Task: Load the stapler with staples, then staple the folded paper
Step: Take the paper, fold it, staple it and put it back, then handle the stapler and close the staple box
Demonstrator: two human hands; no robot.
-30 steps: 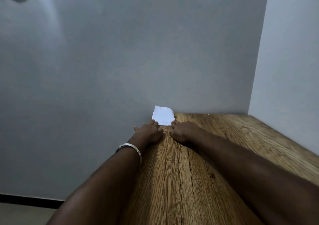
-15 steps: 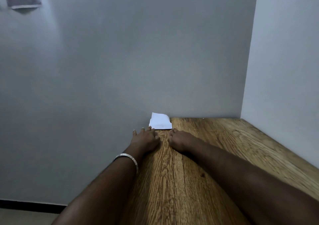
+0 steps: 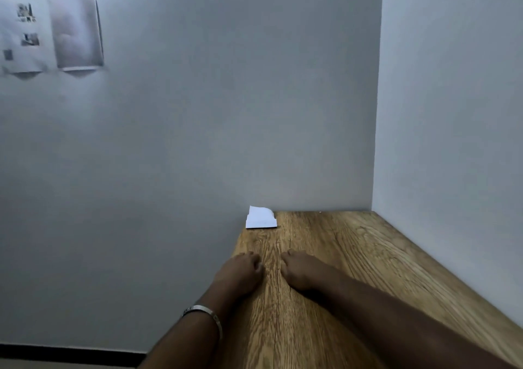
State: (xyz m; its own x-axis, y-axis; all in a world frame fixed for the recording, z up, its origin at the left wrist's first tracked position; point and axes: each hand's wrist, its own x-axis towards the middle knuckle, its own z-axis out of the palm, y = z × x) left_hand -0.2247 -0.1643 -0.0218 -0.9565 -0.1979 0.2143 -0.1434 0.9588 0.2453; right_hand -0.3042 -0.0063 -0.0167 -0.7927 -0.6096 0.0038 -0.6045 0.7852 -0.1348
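Nearest the camera, two bare forearms reach forward over the wooden table; a metal bangle circles the left wrist. The left hand and the right hand rest side by side on the wood, a narrow strip of table between them. On both, the fingers look curled under and hold nothing, though the fingertips are hidden from this angle, so how tightly they are closed cannot be told.

Beyond the hands, apart from them, the folded paper lies at the far left corner of the table, just beside the grey wall. Its upper layer curls up at the back. It is probably very light and limp, apt to slide on the smooth wood and to spring open at the fold, so a pinch across the folded edge, pressing all layers together, seems the sound place to hold it for stapling. No stapler or staples are in view.

Farthest off, high on the wall at upper left, printed sheets hang; a heading that may read "WS 12" is too blurred to confirm.
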